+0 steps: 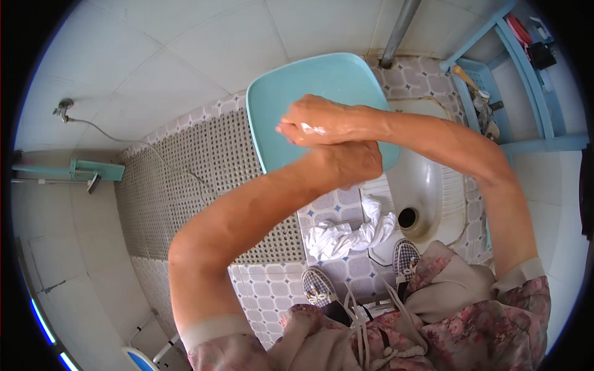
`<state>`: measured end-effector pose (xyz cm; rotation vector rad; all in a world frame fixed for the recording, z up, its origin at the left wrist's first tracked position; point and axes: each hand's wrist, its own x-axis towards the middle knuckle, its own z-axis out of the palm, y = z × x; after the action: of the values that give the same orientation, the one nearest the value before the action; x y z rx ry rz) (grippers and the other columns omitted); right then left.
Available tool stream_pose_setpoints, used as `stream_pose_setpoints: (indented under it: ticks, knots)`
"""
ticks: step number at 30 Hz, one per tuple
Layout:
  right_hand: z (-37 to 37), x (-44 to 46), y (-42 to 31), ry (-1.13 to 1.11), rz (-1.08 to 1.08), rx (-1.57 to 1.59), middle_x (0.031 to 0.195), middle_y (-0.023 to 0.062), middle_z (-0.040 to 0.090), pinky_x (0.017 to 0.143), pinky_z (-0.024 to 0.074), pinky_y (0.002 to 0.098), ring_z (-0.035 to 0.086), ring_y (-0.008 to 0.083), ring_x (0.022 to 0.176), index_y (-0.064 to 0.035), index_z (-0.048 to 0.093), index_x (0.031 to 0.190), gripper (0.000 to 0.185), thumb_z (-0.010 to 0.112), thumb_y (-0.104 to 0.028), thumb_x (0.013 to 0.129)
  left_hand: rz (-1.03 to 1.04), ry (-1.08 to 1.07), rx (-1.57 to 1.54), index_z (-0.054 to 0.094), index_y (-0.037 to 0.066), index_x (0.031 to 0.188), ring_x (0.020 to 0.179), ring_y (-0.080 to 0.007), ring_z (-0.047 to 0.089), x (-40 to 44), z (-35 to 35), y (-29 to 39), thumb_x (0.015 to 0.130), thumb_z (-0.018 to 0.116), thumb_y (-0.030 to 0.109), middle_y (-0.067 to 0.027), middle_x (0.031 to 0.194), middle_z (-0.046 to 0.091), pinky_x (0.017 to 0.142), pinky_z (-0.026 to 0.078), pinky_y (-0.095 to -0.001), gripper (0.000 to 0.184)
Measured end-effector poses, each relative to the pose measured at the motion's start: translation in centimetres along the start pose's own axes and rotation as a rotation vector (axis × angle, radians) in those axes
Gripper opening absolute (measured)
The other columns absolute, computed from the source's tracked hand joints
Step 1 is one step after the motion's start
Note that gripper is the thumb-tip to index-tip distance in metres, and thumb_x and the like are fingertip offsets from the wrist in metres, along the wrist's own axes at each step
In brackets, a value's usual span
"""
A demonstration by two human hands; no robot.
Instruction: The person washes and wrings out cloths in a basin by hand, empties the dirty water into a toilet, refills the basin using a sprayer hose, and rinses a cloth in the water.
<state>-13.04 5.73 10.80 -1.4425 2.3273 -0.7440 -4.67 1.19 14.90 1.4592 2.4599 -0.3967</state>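
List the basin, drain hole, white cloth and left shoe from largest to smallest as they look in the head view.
1. Basin, partly covered by the hands
2. White cloth
3. Left shoe
4. Drain hole

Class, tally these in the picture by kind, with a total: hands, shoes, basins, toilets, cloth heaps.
Left hand and right hand: 2
Shoes: 2
Basin: 1
Toilet: 1
Cloth heap: 1
Total: 7

Elbows [184,252] bent, left hand [354,164] and right hand [317,119] overlap at wrists [366,125].
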Motion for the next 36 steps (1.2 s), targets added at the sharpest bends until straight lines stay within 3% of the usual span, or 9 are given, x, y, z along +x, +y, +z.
stream_pose_setpoints:
  ticks: [4, 6, 9, 12, 23, 26, 29, 33, 36]
  knots:
    - [0.0, 2.5, -3.8, 0.069, -0.023, -0.153, 0.084, 0.0151, 0.07, 0.073, 0.0541, 0.0433, 0.067, 0.0355, 0.078, -0.0041, 0.067, 0.09, 0.03, 0.05, -0.027, 0.099, -0.031, -0.082, -0.163, 0.07, -0.001, 0.075, 0.07, -0.0272, 0.069, -3.4, 0.8, -1.6, 0.065, 0.071, 0.001, -0.0166, 0.073, 0.07, 0.063, 0.056, -0.0425, 0.011]
    - [1.4, 3.3, -3.4, 0.237, -0.227, 0.338, 0.101, 0.0139, 0.071, 0.08, 0.0539, 0.0413, 0.068, 0.0289, 0.095, -0.0066, 0.067, 0.11, 0.03, 0.051, -0.031, 0.101, -0.127, -0.09, -0.122, 0.071, 0.0, 0.078, 0.069, -0.0262, 0.069, -6.5, 0.9, -1.4, 0.065, 0.071, 0.001, -0.016, 0.073, 0.07, 0.067, 0.056, -0.0422, 0.013]
    - [0.6, 0.8, -3.0, 0.355, -0.011, 0.423, 0.11, 0.0168, 0.071, 0.09, 0.0527, 0.0368, 0.068, 0.0291, 0.102, -0.0046, 0.065, 0.12, 0.037, 0.049, -0.031, 0.1, -0.281, 0.205, -0.515, 0.072, 0.005, 0.079, 0.069, -0.0253, 0.07, -12.7, 2.9, -1.8, 0.065, 0.07, 0.004, -0.012, 0.074, 0.071, 0.071, 0.057, -0.0409, 0.014]
    - [0.7, -2.9, 1.2, 0.241, 0.178, 0.317, 0.103, 0.0101, 0.071, 0.085, 0.0511, 0.0323, 0.065, 0.0201, 0.095, -0.0053, 0.067, 0.115, 0.033, 0.051, -0.031, 0.102, -0.672, -0.115, -0.842, 0.073, 0.007, 0.085, 0.075, -0.0294, 0.071, -18.9, 4.8, -0.1, 0.069, 0.068, 0.009, -0.0151, 0.081, 0.072, 0.075, 0.058, -0.0394, 0.017]
    - [3.9, -18.1, 5.4, 0.5, 0.404, -0.018, 0.091, 0.0139, 0.069, 0.078, 0.0511, 0.0392, 0.064, 0.031, 0.087, -0.0057, 0.069, 0.104, 0.015, 0.059, -0.011, 0.094, -0.974, -0.521, -1.32, 0.076, 0.011, 0.102, 0.098, -0.0334, 0.07, -33.6, 37.6, 20.0, 0.069, 0.079, 0.036, -0.0176, 0.103, 0.073, 0.089, 0.054, -0.041, 0.042]
    - [3.9, -19.0, 5.0, 0.568, 0.353, -0.089, 0.093, 0.0137, 0.069, 0.082, 0.052, 0.0403, 0.065, 0.0318, 0.092, -0.0046, 0.068, 0.103, 0.014, 0.06, -0.006, 0.092, -1.091, -0.438, -1.174, 0.074, 0.009, 0.108, 0.105, -0.033, 0.067, -32.8, 35.1, 19.0, 0.07, 0.081, 0.039, -0.018, 0.111, 0.071, 0.094, 0.052, -0.0407, 0.049]
    - [4.4, -18.4, 2.9, 0.5, 0.21, -0.096, 0.093, 0.013, 0.07, 0.082, 0.0524, 0.0404, 0.065, 0.0314, 0.091, -0.0048, 0.068, 0.099, 0.011, 0.062, -0.006, 0.091, -0.877, -0.38, -0.651, 0.074, 0.003, 0.097, 0.082, -0.0323, 0.071, -29.9, 34.6, 15.4, 0.083, 0.073, 0.026, -0.0157, 0.092, 0.074, 0.075, 0.056, -0.0399, 0.027]
    - [7.3, -18.4, -1.4, 0.222, -0.001, 0.149, 0.087, 0.0104, 0.069, 0.079, 0.0532, 0.0396, 0.065, 0.0296, 0.086, -0.0061, 0.068, 0.097, 0.013, 0.069, -0.013, 0.086, -1.073, 0.37, -1.173, 0.071, -0.001, 0.097, 0.071, -0.0185, 0.067, -21.5, 20.2, 10.4, 0.089, 0.068, 0.015, -0.0115, 0.084, 0.073, 0.066, 0.054, -0.0324, 0.018]
    - [9.5, -19.6, -3.7, -0.017, -0.053, 0.247, 0.09, 0.0083, 0.068, 0.079, 0.0528, 0.0374, 0.064, 0.0265, 0.092, -0.0062, 0.068, 0.094, 0.017, 0.073, -0.018, 0.083, -0.947, 0.487, -1.175, 0.071, -0.001, 0.098, 0.076, -0.0172, 0.068, -17.9, 15.0, 8.5, 0.09, 0.068, 0.011, -0.0109, 0.09, 0.073, 0.07, 0.055, -0.0304, 0.015]
